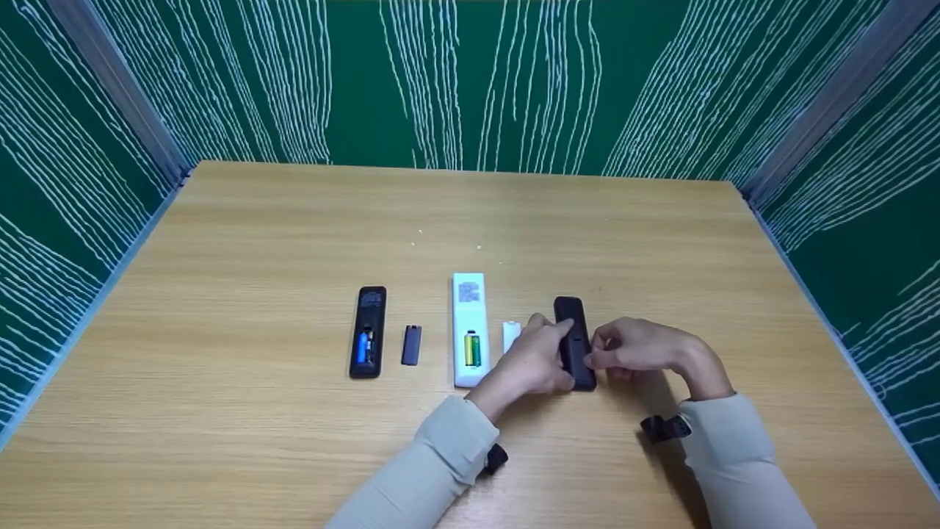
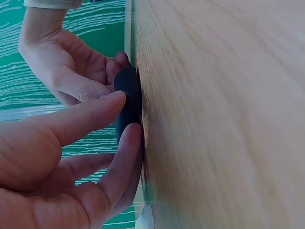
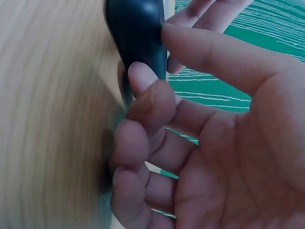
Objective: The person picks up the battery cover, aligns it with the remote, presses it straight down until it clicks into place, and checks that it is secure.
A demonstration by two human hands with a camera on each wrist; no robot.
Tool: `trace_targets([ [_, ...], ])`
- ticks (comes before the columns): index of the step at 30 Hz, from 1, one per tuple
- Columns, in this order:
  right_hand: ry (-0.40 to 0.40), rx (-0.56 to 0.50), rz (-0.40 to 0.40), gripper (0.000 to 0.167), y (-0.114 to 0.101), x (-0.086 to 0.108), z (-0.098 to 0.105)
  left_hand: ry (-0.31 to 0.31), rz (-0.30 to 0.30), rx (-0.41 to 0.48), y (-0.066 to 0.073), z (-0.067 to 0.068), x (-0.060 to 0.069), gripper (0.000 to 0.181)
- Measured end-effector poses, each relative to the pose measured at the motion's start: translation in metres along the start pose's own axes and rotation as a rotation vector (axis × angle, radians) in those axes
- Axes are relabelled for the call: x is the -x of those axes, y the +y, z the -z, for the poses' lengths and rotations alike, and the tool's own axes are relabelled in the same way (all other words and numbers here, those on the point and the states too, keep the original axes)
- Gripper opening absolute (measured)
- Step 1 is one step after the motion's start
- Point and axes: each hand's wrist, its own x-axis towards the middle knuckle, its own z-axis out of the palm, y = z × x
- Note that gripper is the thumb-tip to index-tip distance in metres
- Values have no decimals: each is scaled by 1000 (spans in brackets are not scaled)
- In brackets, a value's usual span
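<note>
Black remote control number three (image 1: 578,356) lies flat on the wooden table (image 1: 220,433) at the right-hand end of a row, between two hands. Left hand (image 1: 534,358) grips it from one side, thumb and fingertips bent against its edge; right hand (image 1: 635,347) works from the other, thumb and index fingertip pinching the near part of the edge, while its remaining fingers curl inward beside it. Three remotes can be counted in all, two black and one white, set well apart and roughly parallel. At the far left is the other black remote (image 1: 371,319), its compartment uncovered, with one blue battery (image 1: 362,347) plain to see; whether a second sits next to it is too small to tell. In the middle lies the white remote (image 1: 468,316), also uncovered, holding two green-yellow batteries (image 1: 476,351) side by side. Two loose covers rest on the wood: one dark cover (image 1: 412,345) between the left black remote and the white one, and one white cover (image 1: 510,334) just beside the left hand, which partly hides it. At least three tiny white specks (image 1: 479,247) dot the table beyond the row. Two pale sleeves (image 1: 455,433) reach in from the near side.
</note>
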Motion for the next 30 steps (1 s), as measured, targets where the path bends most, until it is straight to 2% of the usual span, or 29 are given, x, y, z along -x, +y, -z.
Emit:
trace_targets([
  [13, -21, 32, -2, 20, -3, 1, -1, -9, 20, 12, 1, 0, 0, 99],
  [30, 29, 75, 26, 22, 0, -2, -1, 2, -17, -23, -1, 0, -1, 97],
])
